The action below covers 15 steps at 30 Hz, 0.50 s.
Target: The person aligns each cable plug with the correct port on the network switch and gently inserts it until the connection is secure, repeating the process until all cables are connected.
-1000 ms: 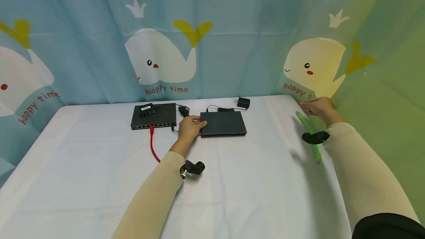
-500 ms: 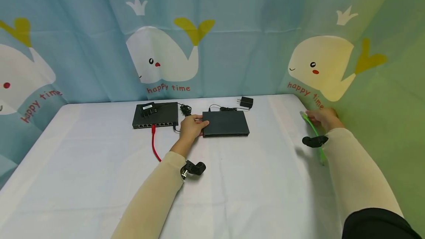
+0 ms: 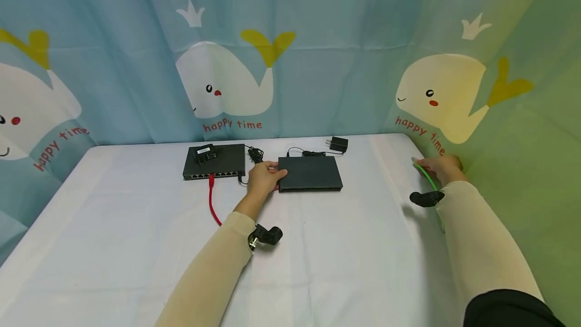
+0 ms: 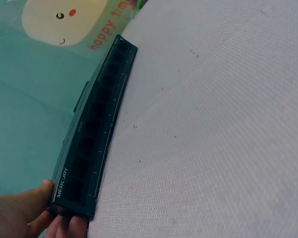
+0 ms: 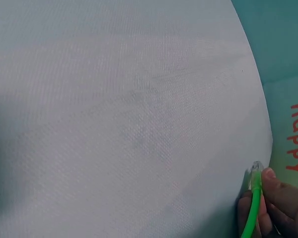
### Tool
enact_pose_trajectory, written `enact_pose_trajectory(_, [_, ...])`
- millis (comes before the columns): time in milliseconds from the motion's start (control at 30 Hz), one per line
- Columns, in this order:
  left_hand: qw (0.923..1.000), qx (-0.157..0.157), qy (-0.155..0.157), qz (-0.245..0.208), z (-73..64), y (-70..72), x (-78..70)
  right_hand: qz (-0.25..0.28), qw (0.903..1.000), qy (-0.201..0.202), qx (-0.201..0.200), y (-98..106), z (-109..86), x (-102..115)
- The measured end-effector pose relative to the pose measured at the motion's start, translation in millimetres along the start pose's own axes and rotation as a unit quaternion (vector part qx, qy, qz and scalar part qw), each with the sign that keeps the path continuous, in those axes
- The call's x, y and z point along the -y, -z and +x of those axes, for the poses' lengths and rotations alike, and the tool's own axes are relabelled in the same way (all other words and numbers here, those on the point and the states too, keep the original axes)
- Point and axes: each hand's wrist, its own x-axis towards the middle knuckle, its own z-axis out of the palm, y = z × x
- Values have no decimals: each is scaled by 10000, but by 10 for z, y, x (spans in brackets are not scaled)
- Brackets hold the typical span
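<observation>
My left hand (image 3: 263, 179) grips the left end of a black network switch (image 3: 310, 174), thumb on top and fingers at the side and below. In the left wrist view the switch (image 4: 92, 126) shows a row of open ports and the word MERCURY. At the far right of the table my right hand (image 3: 445, 168) pinches the plug end of a green network cable (image 3: 425, 174). The right wrist view shows the clear plug (image 5: 257, 171) between thumb and fingers. The cable's lower part is partly hidden by my right wrist and sleeve.
Left of my left hand lies a second black switch (image 3: 229, 159) with a power adapter (image 3: 205, 154) on top. A red network cable (image 3: 211, 201) is plugged into its front. Another power adapter (image 3: 338, 144) and its cord lie behind the held switch. Curtains border the white table.
My right hand has come down onto the far end of the green cable and now pinches it by the plug. The left hand keeps its hold on the switch.
</observation>
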Motion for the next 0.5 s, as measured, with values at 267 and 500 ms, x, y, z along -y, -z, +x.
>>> enact_pose_trajectory(267, [10000, -11, 24, 52, -16, 13, -19, 415, 9983, 40, 407, 28, -4, 18])
enact_pose_trajectory(500, [9999, -8, 123, -34, 6, -12, -9, 248, 9968, -70, 763, 70, -7, 19])
